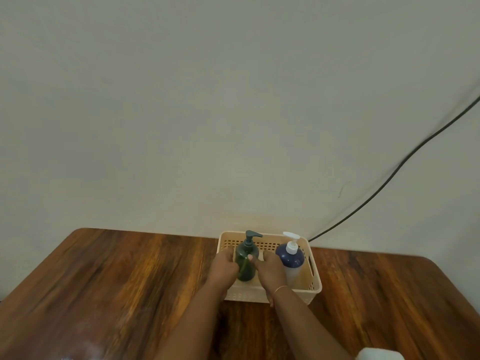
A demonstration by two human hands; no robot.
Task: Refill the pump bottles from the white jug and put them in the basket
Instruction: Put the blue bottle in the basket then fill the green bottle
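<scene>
A dark green pump bottle (246, 266) stands upright inside the cream basket (315, 278), in its left half. My left hand (222, 268) wraps its left side and my right hand (268, 271) wraps its right side, both reaching into the basket. A second pump bottle (291, 258), dark blue on top and pale below with a white pump, stands upright in the basket's right half, untouched. A white rounded shape (379, 354) at the bottom edge may be the top of the white jug; most of it is cut off.
The basket sits at the far edge of a wooden table (117, 281), against a pale wall (233, 113). A dark cable (405, 162) runs down the wall to behind the basket's right corner. A thin bracelet (280, 288) circles my right wrist.
</scene>
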